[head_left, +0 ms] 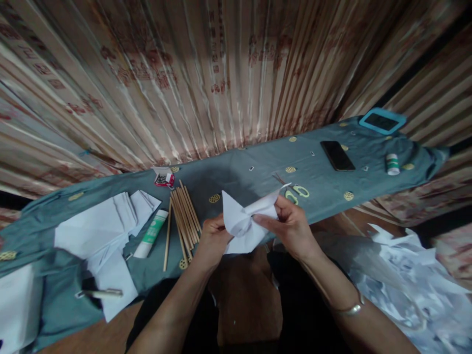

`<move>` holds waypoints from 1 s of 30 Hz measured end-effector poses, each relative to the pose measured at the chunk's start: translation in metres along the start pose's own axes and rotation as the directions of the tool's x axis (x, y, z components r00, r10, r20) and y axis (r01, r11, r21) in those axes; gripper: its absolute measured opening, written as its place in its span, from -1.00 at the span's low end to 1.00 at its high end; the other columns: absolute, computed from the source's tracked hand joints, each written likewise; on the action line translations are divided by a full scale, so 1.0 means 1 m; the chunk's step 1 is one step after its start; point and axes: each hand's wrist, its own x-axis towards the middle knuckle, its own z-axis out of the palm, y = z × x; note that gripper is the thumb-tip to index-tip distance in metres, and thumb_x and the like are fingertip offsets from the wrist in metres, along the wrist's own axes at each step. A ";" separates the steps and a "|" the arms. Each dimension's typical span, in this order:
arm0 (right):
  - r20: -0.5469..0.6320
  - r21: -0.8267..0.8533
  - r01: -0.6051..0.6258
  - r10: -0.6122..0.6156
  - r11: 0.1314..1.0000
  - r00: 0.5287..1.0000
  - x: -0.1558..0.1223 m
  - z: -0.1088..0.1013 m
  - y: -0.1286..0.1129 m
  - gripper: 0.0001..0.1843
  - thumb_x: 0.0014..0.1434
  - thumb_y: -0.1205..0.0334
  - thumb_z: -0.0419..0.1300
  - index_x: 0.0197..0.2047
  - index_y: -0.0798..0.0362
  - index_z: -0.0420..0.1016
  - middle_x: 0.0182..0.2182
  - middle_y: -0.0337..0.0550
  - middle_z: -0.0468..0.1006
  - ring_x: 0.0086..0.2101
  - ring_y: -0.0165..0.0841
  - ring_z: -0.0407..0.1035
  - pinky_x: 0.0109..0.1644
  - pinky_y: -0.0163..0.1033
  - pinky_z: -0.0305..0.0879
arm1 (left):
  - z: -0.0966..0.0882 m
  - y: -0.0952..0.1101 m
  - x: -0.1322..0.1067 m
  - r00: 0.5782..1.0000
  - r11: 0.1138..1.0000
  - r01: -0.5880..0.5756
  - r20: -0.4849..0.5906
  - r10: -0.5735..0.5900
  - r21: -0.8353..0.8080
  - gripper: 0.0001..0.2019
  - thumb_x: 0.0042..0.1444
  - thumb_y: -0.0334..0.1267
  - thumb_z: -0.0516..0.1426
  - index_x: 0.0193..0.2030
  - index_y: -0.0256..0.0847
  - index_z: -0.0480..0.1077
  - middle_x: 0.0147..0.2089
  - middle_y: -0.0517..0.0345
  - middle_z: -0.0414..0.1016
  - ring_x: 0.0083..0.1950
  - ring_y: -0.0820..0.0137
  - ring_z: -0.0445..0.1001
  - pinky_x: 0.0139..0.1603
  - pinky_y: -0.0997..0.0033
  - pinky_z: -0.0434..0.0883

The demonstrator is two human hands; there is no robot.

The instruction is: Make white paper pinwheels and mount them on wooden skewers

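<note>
Both my hands hold a folded piece of white paper (245, 221) just above the near edge of the table. My left hand (213, 241) grips its lower left part with curled fingers. My right hand (291, 223) pinches the upper right fold between thumb and fingers. A bundle of thin wooden sticks (184, 216) lies just left of my left hand. A pair of scissors (295, 191) with pale handles lies right behind my right hand.
A grey-green cloth (250, 167) covers the table. On it lie white paper sheets (99, 231), a glue stick (152, 233), a small red box (164, 178), a black phone (337, 155), a blue-framed tablet (382, 121) and a small green-white roll (393, 163). Paper scraps (405, 275) pile at right.
</note>
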 end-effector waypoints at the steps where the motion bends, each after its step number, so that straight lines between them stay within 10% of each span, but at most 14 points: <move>1: 0.010 0.041 -0.044 0.044 0.998 0.999 0.004 -0.001 0.003 -0.65 -0.16 0.12 0.45 -0.35 0.05 0.45 -0.53 -0.32 0.56 -0.59 -0.47 0.37 -0.51 -0.37 0.31 | 0.000 -0.003 0.001 1.000 1.000 0.007 -0.002 -0.007 0.000 -0.77 -0.28 -0.18 0.41 -0.49 -0.26 0.59 -0.39 0.12 0.56 -0.32 0.36 0.47 -0.31 0.44 0.38; 15: 0.109 0.260 -0.234 0.212 0.937 0.971 0.019 -0.015 0.027 -0.60 -0.34 0.18 0.52 -0.40 0.06 0.51 -0.56 -0.33 0.59 -0.58 -0.49 0.42 -0.43 -0.40 0.38 | 0.008 -0.011 0.003 0.993 0.992 -0.120 0.013 0.120 0.045 -0.83 -0.13 -0.23 0.33 -0.32 -0.14 0.63 -0.35 0.13 0.51 -0.36 0.48 0.39 -0.40 0.56 0.27; 30: 0.115 0.246 -0.231 0.208 0.941 0.971 0.021 -0.026 0.035 -0.64 -0.37 0.15 0.52 -0.43 -0.06 0.55 -0.53 -0.35 0.56 -0.55 -0.48 0.39 -0.45 -0.40 0.38 | 0.010 0.000 -0.009 0.893 0.822 -0.450 0.170 0.416 0.349 -0.81 0.08 -0.30 0.22 -0.17 -0.09 0.61 -0.34 0.10 0.54 -0.34 0.44 0.47 -0.39 0.52 0.33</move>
